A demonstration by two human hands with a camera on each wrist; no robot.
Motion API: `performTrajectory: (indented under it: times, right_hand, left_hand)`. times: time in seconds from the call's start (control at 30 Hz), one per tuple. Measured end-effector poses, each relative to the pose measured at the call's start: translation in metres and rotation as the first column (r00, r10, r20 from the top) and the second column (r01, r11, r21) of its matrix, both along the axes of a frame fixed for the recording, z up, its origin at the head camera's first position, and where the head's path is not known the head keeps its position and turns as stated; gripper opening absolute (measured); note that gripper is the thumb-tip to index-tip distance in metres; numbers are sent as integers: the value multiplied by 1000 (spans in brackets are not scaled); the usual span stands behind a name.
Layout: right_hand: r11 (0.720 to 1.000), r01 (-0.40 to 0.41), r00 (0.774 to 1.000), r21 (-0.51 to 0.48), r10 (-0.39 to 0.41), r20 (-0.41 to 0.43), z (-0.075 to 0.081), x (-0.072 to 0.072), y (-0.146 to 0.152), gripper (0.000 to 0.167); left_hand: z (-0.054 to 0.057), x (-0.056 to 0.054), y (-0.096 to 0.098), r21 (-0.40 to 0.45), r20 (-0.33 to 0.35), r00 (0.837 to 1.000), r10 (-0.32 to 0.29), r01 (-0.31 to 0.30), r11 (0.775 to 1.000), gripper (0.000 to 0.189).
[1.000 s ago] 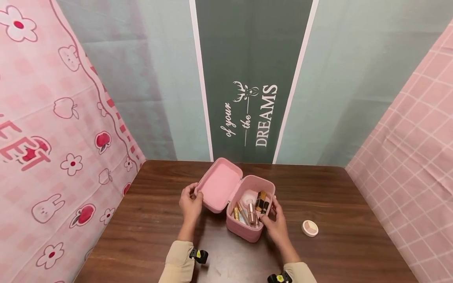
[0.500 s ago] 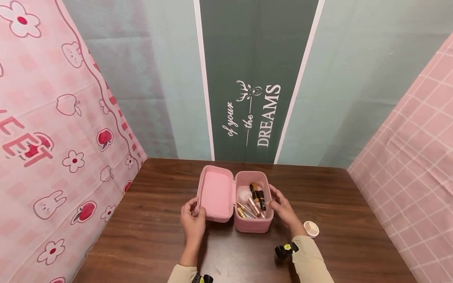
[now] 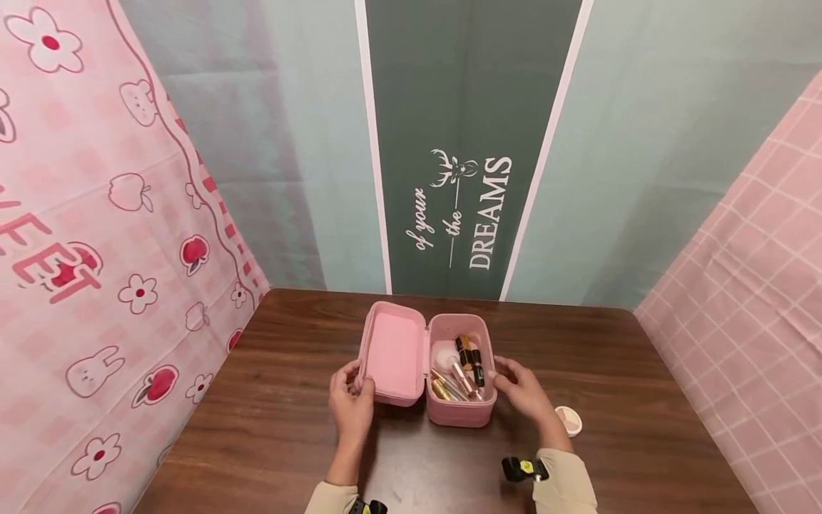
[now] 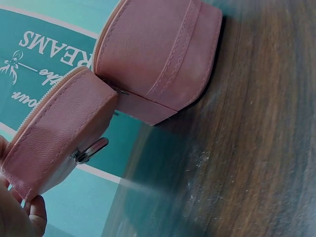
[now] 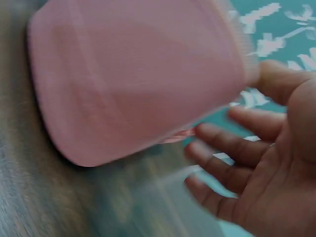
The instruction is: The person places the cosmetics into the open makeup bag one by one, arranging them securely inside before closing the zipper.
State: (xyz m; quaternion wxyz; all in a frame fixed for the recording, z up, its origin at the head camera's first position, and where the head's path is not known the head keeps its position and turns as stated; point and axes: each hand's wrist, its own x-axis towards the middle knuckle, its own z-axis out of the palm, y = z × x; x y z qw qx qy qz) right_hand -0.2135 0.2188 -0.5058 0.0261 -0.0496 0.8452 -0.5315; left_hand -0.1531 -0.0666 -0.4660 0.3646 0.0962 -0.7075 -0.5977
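Observation:
A pink makeup case [image 3: 459,414] stands on the table, its lid [image 3: 394,357] folded out to the left. My left hand [image 3: 352,414] grips the lid's outer edge; in the left wrist view, the fingertips [image 4: 37,212] curl under its corner. At the case's right side is my right hand [image 3: 528,392]. Its fingers are extended and apart from the wall in the right wrist view, the thumb close to the rim. Inside lie a black-and-gold tube [image 3: 464,350], a black tube [image 3: 478,373], a rose-gold tube [image 3: 461,375], a gold-capped tube [image 3: 441,390] and a pale round item [image 3: 446,355].
A round three-colour makeup palette [image 3: 570,421] lies on the wooden table [image 3: 629,457], right of the case and partly behind the right wrist. A printed cloth backdrop [image 3: 449,107] rises behind the table's far edge, with pink cloths on both sides.
The case has turned from a slant to nearly square with the table and shifted slightly right. My right hand has loosened from its right wall; the left still holds the lid.

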Motion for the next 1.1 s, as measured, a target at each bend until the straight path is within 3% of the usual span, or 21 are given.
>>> performTrajectory:
  times: [0.13, 0.2, 0.3, 0.4, 0.47, 0.63, 0.7, 0.77, 0.87, 1.1]
  right_hand:
    - [976, 55, 996, 213, -37, -86, 4, 17, 13, 44]
    - [967, 102, 985, 234, -65, -161, 0, 23, 17, 41]
    - [962, 198, 944, 190, -135, -300, -9, 29, 21, 37]
    - [935, 336, 872, 109, -266, -410, -20, 36, 23, 36]
    - [893, 446, 809, 58, -375, -452, -27, 40, 23, 34]
    - [746, 660, 645, -89, -623, -442, -42, 48, 26, 32]
    - [689, 711, 595, -139, -695, -403, -45, 50, 27, 34]
    - [639, 752, 560, -159, -748, -357, -49, 53, 29, 39]
    - [599, 783, 538, -168, -788, -300, -53, 56, 31, 50]
    - [579, 805, 548, -133, -810, -210, -58, 60, 34, 71]
  left_hand:
    - [-7, -5, -3, -2, 4, 1000, -14, 14, 1000, 31]
    - [-16, -10, -6, -1, 0, 1000, -14, 14, 1000, 31]
    - [-31, -17, -10, -6, 1, 1000, -13, 13, 1000, 33]
    - [-38, -21, -12, -5, 10, 1000, -15, 15, 1000, 34]
    - [-39, -21, -12, -3, 16, 1000, -15, 15, 1000, 34]
    - [-40, -21, -12, -5, 24, 1000, -13, 13, 1000, 33]
    - [-40, -21, -11, -9, 29, 1000, -9, 9, 1000, 33]
    - [-40, -21, -11, -10, 35, 999, -5, 5, 1000, 33]
    - [-39, -21, -11, -6, 48, 999, 3, -3, 1000, 33]
    - [-37, -21, -12, -5, 57, 998, 6, -6, 1000, 33]
